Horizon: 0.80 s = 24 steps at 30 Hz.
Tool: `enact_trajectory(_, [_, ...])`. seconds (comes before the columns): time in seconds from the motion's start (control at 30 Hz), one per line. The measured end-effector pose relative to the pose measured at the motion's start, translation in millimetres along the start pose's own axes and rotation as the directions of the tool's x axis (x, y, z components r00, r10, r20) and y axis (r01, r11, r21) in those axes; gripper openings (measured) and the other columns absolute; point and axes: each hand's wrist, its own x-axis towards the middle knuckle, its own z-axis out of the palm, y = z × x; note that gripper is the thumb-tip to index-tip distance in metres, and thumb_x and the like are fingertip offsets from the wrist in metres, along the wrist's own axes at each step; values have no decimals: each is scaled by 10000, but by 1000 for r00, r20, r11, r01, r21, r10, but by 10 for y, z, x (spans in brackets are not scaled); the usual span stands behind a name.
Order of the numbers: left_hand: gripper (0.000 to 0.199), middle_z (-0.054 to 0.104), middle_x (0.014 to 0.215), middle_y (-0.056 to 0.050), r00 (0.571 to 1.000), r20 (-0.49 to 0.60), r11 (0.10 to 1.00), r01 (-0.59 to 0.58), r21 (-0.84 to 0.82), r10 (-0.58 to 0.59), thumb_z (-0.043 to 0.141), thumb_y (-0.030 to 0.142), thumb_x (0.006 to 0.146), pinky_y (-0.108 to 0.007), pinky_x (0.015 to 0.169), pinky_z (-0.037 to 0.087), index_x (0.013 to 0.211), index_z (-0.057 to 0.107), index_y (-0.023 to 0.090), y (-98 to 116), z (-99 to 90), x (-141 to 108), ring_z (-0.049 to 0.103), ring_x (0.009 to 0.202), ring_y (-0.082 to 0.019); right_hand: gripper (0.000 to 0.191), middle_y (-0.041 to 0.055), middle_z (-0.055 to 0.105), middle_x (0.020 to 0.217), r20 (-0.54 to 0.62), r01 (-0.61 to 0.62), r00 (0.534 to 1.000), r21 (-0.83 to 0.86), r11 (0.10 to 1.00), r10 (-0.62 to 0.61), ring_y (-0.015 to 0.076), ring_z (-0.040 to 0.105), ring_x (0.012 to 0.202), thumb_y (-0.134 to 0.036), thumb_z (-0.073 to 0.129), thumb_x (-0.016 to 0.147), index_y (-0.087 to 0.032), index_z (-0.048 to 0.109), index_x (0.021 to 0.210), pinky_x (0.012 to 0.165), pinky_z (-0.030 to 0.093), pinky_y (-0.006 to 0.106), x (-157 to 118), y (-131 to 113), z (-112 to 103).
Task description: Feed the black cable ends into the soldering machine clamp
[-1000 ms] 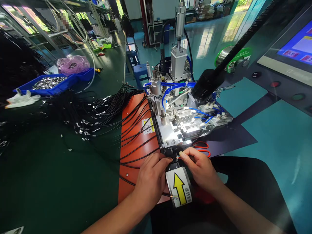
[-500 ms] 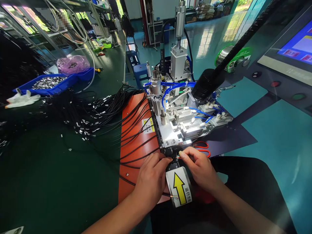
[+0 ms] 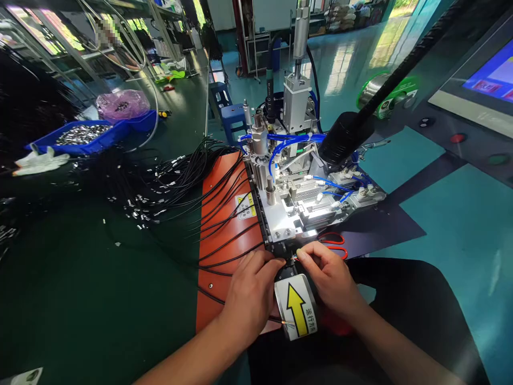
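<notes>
My left hand lies over the front end of the machine's dark track, its fingers closed at a black cable whose end they cover. Facing it, my right hand pinches thin coloured wires between thumb and forefinger. The wires' tips sit in the small gap between my hands, too fine to make out clearly. Just below is a white plate with a yellow arrow. Another cable's stripped wire end rests against that plate. Red-handled scissors lie behind my right hand.
Several black cables cross the orange sheet from a pile on the green table. The machine with blue air hoses stands ahead. A black flexible tube, solder spool and control screen are at right. A blue tray holds metal parts.
The whole view has shifted slightly. My hands stay at the same spot on the track, with the fingers in nearly the same pose.
</notes>
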Motion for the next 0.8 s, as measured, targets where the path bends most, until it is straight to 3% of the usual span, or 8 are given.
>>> enact_trajectory(0.8, [224, 624, 986, -67, 1000, 1, 997, -4, 75, 4, 515, 107, 962, -323, 756, 492, 1085, 679, 198, -11, 11, -6, 574, 893, -212, 271, 4, 600, 763, 15, 7, 1000, 3, 1000, -7, 180, 564, 714, -424, 505, 965, -214, 582, 812, 652, 444, 292, 22, 13, 24])
